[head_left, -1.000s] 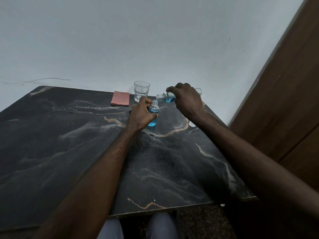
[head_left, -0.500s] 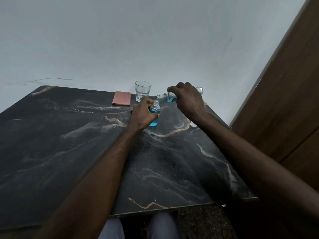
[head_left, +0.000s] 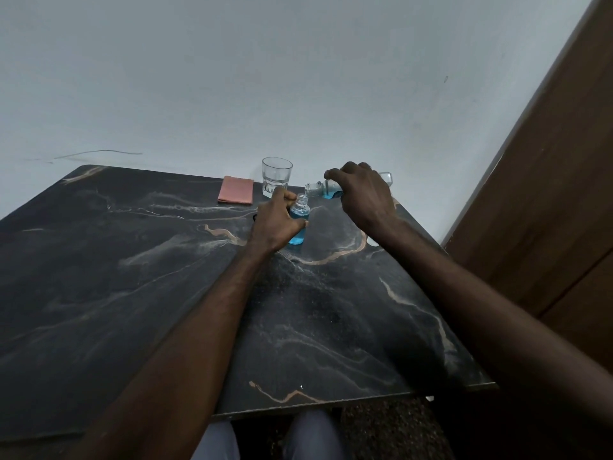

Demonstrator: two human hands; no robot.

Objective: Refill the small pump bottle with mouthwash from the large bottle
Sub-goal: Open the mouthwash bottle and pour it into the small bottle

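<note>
The small clear bottle [head_left: 299, 215] stands upright on the dark marble table [head_left: 132, 277] at the far side, uncapped and nearly full of blue liquid. My left hand [head_left: 277, 224] grips its body from the left. My right hand [head_left: 363, 194] holds the large clear bottle [head_left: 326, 190] tipped almost on its side, its open mouth just above and right of the small bottle's neck. A little blue liquid lies in the large bottle's lower side. No pump head is visible.
A clear drinking glass [head_left: 276, 176] stands just behind my left hand. A folded pink cloth [head_left: 236, 194] lies to its left. A small white object [head_left: 372, 242] peeks from under my right wrist. A brown wooden door [head_left: 547, 194] rises at the right; the white wall is close behind.
Both hands hold the same pose over the small bottle. The large bottle stays tipped at its neck; no clear movement apart from a slight camera shift.
</note>
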